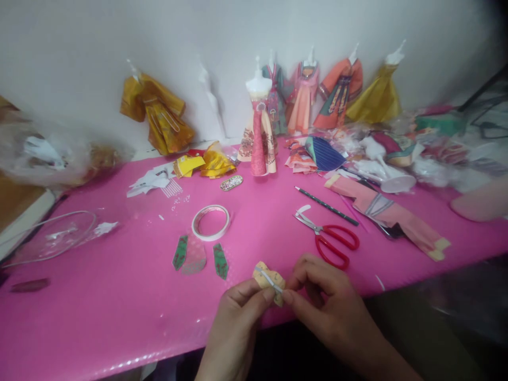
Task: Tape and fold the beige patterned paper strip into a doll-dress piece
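Near the table's front edge, my left hand (246,309) pinches a small yellow patterned fabric piece (261,271) between thumb and fingers. A narrow whitish strip (266,276) lies across that piece. My right hand (323,296) is closed at the strip's right end, thumb and index fingertip pressed together on it. Just beyond my hands are red-handled scissors (337,243), with a pale strip at their blades. Left of them lie a roll of white tape (210,236), two green patterned pieces (220,261) and a pink piece (194,257).
Miniature dresses on white stands line the wall, one pink-and-cream dress (259,132) standing forward. A dark pencil (325,205) and a pink garment (384,211) lie to the right. Plastic bags (35,153) are at the left; yellow fabric (216,161) lies at the back.
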The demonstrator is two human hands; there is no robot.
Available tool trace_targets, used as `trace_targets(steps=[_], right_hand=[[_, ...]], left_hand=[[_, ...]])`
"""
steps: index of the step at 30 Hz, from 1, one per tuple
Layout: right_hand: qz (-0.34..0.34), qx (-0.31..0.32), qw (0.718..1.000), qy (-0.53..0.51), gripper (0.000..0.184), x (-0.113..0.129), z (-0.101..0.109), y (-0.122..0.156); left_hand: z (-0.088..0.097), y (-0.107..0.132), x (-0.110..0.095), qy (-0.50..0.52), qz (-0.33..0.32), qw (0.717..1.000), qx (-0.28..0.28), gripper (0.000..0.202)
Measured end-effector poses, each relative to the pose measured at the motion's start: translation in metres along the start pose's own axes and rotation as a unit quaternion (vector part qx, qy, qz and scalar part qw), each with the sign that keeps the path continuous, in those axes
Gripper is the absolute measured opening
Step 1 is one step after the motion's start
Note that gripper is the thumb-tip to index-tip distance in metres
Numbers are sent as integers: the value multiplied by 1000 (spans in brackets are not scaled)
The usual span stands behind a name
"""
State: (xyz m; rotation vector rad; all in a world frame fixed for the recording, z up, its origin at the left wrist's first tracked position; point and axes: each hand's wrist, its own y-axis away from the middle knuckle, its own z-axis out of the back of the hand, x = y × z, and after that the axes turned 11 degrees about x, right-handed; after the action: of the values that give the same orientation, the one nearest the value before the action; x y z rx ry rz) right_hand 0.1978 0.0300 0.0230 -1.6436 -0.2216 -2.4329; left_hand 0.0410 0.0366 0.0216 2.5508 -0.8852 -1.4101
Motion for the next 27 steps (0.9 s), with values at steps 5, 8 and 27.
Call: trace_targets(steps=[5, 8, 27], right_hand=[[-1, -13, 1000, -17, 24, 1, -2, -1], [-7, -15, 999, -32, 25, 3, -3, -2], [-27, -21, 998, -45, 20, 1, 0, -3]], left_hand=[[0, 2, 4, 5, -4, 1000, -3, 15], [-1, 1, 3, 8, -5, 1000, -6, 16], [-4, -3, 8, 21, 5, 1000, 8, 19]])
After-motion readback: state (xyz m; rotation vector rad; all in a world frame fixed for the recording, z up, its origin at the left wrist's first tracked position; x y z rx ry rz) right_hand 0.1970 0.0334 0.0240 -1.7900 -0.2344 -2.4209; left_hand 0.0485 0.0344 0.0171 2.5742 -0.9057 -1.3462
